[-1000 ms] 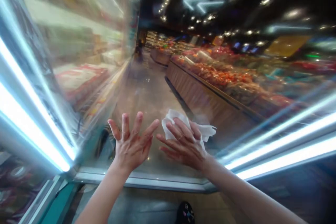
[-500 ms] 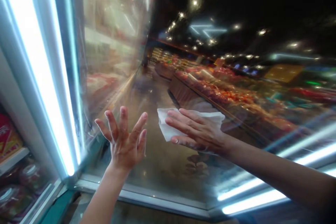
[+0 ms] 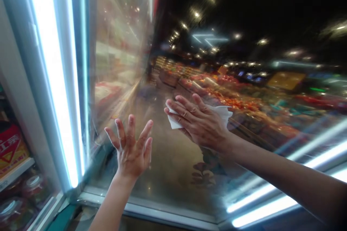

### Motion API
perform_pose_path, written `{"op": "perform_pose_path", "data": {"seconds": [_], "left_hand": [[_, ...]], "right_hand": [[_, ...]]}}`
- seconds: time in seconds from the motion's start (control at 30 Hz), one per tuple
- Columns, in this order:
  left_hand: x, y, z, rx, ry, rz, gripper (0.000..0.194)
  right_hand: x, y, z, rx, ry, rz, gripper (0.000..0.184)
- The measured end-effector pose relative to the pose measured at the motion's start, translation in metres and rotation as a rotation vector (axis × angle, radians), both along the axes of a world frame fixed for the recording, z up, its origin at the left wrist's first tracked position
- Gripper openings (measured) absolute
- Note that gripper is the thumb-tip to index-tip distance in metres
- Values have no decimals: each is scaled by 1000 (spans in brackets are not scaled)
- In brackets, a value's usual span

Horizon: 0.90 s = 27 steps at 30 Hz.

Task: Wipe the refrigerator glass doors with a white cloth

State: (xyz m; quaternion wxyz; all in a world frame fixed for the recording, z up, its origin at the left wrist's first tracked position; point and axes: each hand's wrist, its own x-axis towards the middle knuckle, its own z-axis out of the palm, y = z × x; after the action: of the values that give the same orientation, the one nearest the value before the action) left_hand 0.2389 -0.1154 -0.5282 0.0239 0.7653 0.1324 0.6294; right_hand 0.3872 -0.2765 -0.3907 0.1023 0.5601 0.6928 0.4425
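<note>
Far to the left of the left fingers, a red and yellow package (image 3: pixel 12 144) stands on a shelf (image 3: pixel 16 173), with lidded jars (image 3: pixel 11 211) below it, lower than the fingertips. Nearer to those fingers, bright upright light tubes (image 3: pixel 58 79) run from top to bottom, leaning slightly, their lower ends just left of the wrist. The left hand (image 3: pixel 131 160) is spread wide, back towards the viewer, its fingers parted and pointing up before a glass pane (image 3: pixel 170 169); whether they touch it, I cannot tell. Below both sets of fingers runs the pane's pale lower frame (image 3: pixel 162 214).

To the right and a little higher, the right hand (image 3: pixel 206 130) lies flat over a white cloth (image 3: pixel 223 113), its fingers stretched out, slightly parted, and pointing up and left. The cloth sits under these fingers, its long axis running roughly left to right: one end shows at the fingertips, with a corner pointing down, and the other juts out rightward past the knuckles. Beyond the right fingers, blurred, a colourful display (image 3: pixel 230 97) shows through the pane; lower right of them, more light tubes (image 3: pixel 265 212) slant upward to the right
</note>
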Motion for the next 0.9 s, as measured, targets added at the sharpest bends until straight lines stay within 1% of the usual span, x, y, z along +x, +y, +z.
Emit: {"op": "perform_pose_path", "data": {"seconds": [0.07, 0.13, 0.17, 0.2, 0.3, 0.33, 0.37, 0.43, 0.47, 0.5, 0.57, 0.63, 0.67, 0.7, 0.77, 0.8, 0.83, 0.87, 0.9], "left_hand": [[-1, 3, -1, -16, -2, 3, 90], [-3, 8, -2, -31, 5, 7, 90], [-5, 11, -3, -41, 9, 10, 90], [-6, 14, -4, -53, 11, 14, 90], [-12, 25, -5, -82, 9, 36, 88], [-14, 28, -6, -82, 7, 51, 88], [-15, 32, -6, -77, 5, 67, 87], [-18, 39, -7, -63, 2, 98, 86], [-19, 41, -7, -60, 3, 107, 85], [-20, 44, -8, -59, 5, 111, 85], [-20, 48, -10, -66, 13, 105, 85], [-18, 50, -14, -72, 23, 85, 86], [-17, 50, -16, -74, 24, 78, 87], [-16, 50, -17, -77, 22, 72, 87], [-13, 50, -20, -82, 19, 67, 87], [-12, 49, -21, -82, 16, 65, 87], [-11, 49, -22, -80, 13, 60, 87], [-10, 48, -22, -77, 12, 54, 87], [-10, 47, -21, -75, 15, 47, 87]], "right_hand": [[0, 5, -7, -41, -8, 48, 69], [-2, 10, -13, -149, -37, 129, 65], [-3, 14, -15, -176, -51, 152, 64], [-4, 18, -15, -162, -59, 149, 63], [-8, 29, -17, -10, -65, 70, 63], [-10, 33, -19, -2, -74, 66, 64], [-11, 37, -21, -34, -90, 88, 66], [-14, 46, -23, -162, -137, 158, 71], [-16, 50, -21, -203, -149, 180, 73], [-17, 55, -17, -206, -145, 183, 74], [-21, 63, -7, -108, -90, 146, 78], [-23, 68, -2, -8, -17, 115, 86], [-23, 68, -4, -14, 1, 126, 88], [-22, 67, -6, -63, 2, 147, 87], [-18, 61, -12, -225, -30, 208, 79], [-16, 57, -12, -281, -41, 227, 76], [-14, 52, -9, -291, -37, 228, 75], [-12, 48, -5, -252, -17, 210, 77], [-11, 44, -1, -174, 16, 181, 82]]}}
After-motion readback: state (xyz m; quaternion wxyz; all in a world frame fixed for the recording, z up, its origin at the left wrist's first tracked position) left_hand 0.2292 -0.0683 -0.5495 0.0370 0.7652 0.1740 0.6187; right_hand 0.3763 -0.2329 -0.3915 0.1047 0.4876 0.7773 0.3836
